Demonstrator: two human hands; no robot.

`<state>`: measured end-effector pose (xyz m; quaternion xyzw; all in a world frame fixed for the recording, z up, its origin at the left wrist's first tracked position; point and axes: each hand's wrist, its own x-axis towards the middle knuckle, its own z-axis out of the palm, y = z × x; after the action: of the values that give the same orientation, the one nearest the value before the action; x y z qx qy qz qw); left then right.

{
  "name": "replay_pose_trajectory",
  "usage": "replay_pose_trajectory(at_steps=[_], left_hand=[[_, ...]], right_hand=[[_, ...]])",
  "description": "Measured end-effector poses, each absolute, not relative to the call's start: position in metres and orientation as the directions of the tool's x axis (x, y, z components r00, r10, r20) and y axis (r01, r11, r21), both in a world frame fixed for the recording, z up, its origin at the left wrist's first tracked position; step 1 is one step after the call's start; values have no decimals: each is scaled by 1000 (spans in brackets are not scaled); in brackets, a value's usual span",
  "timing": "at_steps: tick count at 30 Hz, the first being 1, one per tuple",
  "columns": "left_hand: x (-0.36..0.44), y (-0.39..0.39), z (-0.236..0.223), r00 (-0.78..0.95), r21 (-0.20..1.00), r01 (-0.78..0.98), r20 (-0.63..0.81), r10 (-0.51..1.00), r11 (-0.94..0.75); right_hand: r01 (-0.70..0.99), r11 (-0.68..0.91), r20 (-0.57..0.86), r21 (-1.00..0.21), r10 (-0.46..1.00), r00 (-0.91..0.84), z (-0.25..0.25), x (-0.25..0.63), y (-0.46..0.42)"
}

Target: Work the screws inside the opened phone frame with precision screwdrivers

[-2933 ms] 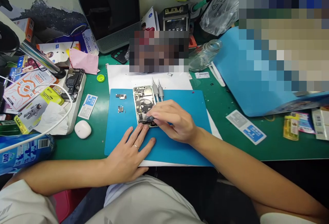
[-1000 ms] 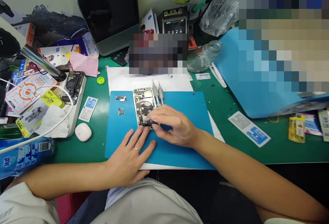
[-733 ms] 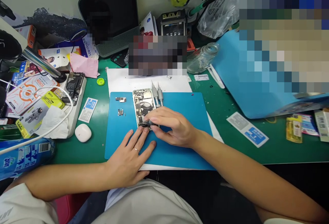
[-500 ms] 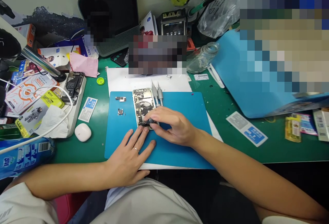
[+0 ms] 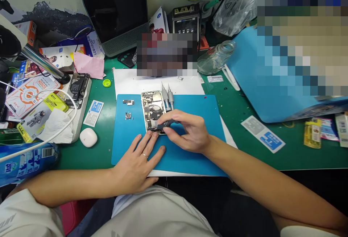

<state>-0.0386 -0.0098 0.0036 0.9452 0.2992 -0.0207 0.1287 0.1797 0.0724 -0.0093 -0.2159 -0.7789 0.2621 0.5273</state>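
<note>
An opened phone (image 5: 154, 110) lies face-up on the blue mat, its inner boards and metal parts exposed. My left hand (image 5: 141, 161) rests flat on the mat, fingers spread, with fingertips against the phone's lower edge. Over the phone's lower right part, my right hand (image 5: 189, 130) pinches a dark slim tool (image 5: 166, 124); its exact kind is unclear. Two grey precision screwdrivers (image 5: 168, 97) lie along the phone's right side, their lower ends partly behind my right hand. Left of the phone lie a small metal bracket (image 5: 128, 102) and a cluster of tiny parts (image 5: 128, 116).
The blue mat (image 5: 195, 161) lies on white paper over a green bench. At left are a white earbud case (image 5: 88, 137), boxes, a white cable and another opened phone (image 5: 78, 88). A glass jar (image 5: 214, 61) and white tweezers (image 5: 231, 77) sit at the back right.
The dark tool has tilted from nearly end-on to lying sideways, so more of its length shows in my right hand. My left hand stays at the phone's lower edge.
</note>
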Motion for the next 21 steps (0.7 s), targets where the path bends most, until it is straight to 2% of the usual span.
replay_pose_trajectory(at_steps=[4, 10, 21], left_hand=[[-39, -10, 4, 818, 227, 575, -117, 564, -786], [-38, -9, 5, 822, 232, 568, -121, 556, -790], [-39, -9, 4, 824, 226, 565, -117, 554, -793]], right_hand=[[104, 754, 665, -649, 628, -404, -12, 178, 72], [111, 806, 713, -582, 571, -406, -13, 177, 74], [130, 777, 691, -616, 613, -383, -17, 178, 74]])
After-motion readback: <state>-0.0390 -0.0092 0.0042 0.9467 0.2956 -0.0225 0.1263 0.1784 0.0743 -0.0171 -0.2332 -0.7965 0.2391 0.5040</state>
